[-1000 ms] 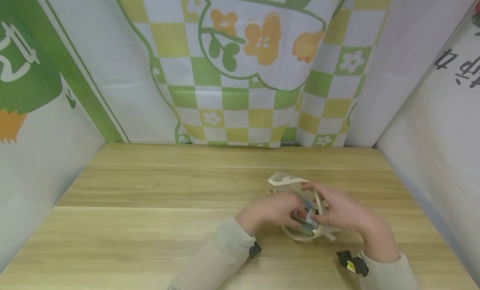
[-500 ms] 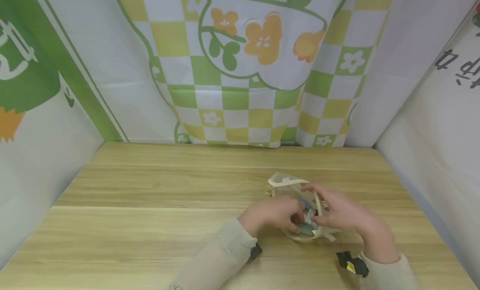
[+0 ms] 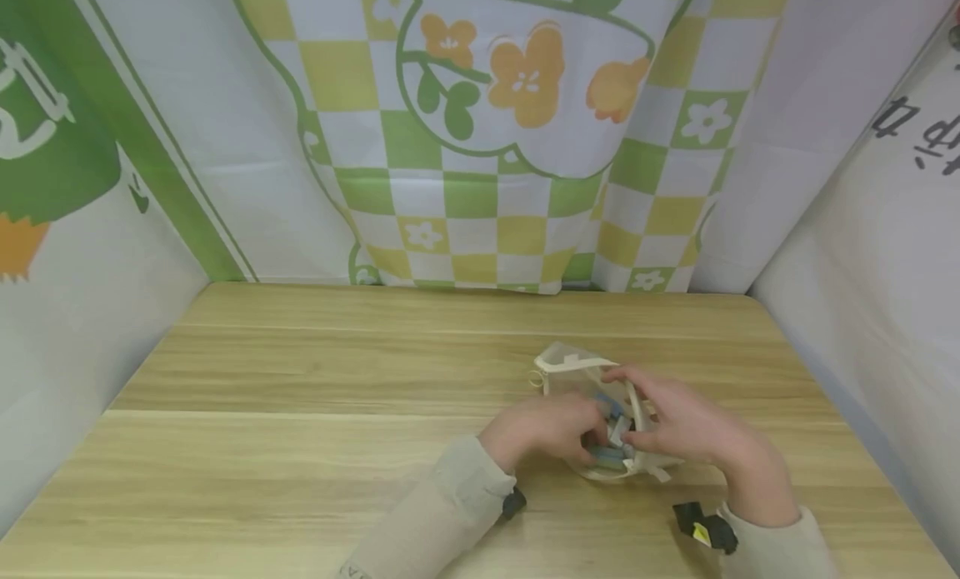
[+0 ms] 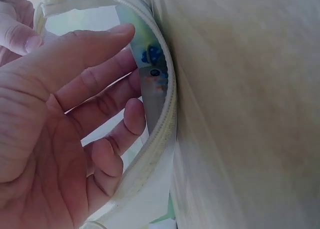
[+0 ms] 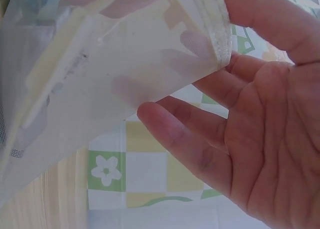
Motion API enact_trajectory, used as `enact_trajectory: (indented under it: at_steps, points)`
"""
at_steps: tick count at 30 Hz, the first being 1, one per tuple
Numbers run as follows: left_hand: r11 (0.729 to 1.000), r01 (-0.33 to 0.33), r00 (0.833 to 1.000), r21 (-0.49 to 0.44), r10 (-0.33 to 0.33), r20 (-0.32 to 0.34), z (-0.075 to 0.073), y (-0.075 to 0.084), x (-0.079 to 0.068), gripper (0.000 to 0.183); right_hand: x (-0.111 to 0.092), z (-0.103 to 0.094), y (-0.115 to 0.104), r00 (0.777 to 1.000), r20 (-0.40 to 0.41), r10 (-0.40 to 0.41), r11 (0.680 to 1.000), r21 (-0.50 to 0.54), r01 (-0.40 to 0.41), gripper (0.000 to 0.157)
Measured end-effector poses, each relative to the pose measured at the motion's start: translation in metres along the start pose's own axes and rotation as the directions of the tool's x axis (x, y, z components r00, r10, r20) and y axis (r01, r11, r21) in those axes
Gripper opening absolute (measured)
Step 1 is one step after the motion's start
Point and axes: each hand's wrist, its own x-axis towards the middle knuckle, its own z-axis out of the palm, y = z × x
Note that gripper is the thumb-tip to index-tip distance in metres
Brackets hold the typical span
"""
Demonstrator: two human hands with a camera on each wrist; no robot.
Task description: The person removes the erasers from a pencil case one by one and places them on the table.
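Observation:
A see-through mesh zip pouch with cream edging lies on the table, its mouth spread wide. My right hand holds the pouch's rim between thumb and fingers; in the right wrist view the mesh pouch passes between them. Reaching into the mouth, my left hand has its fingers loosely bent. Its fingertips meet the edge of a flat printed packet with blue figures, seen in the left wrist view. Inside the pouch are a blue item and a small pale grey piece; their kinds are unclear.
The wooden table runs to a checked flower-print cloth at the back. White printed panels close in the left and right sides. A small ring hangs at the pouch's left corner. Dark wrist pieces sit at both cuffs.
My left hand has shifted slightly within the pouch's mouth, its thumb moving a little left. More of the blue-green contents shows beside it. The right hand keeps its hold on the rim.

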Motion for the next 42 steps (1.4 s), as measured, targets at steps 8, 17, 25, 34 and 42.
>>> enact_trajectory:
  at_steps: [8, 17, 25, 34, 42]
  points:
    - [0.997, -0.002, 1.0, 0.08, 0.004, -0.016, 0.004, 0.003, 0.001, 0.006, -0.001, 0.002, 0.0, 1.0, -0.007, -0.008, 1.0, -0.012, 0.007, 0.069]
    - [0.992, -0.001, 1.0, 0.126, 0.003, -0.02, 0.004, 0.002, -0.001, 0.013, 0.001, 0.003, -0.001, 1.0, -0.005, -0.005, 1.0, -0.023, 0.004, 0.068]
    - [0.994, -0.018, 0.999, 0.111, 0.021, -0.03, 0.001, 0.002, -0.005, 0.018, 0.003, 0.003, -0.002, 1.0, 0.006, -0.012, 0.999, -0.04, 0.012, 0.069]
    - [0.993, -0.044, 0.997, 0.107, 0.05, -0.054, -0.006, -0.001, -0.005, 0.023, 0.003, 0.0, -0.003, 1.0, 0.013, -0.003, 0.999, -0.046, 0.003, 0.069]
    - [0.997, -0.036, 0.997, 0.066, 0.04, -0.07, -0.018, -0.006, -0.013, 0.024, 0.001, 0.0, -0.002, 1.0, -0.002, -0.011, 0.997, -0.072, 0.011, 0.068]
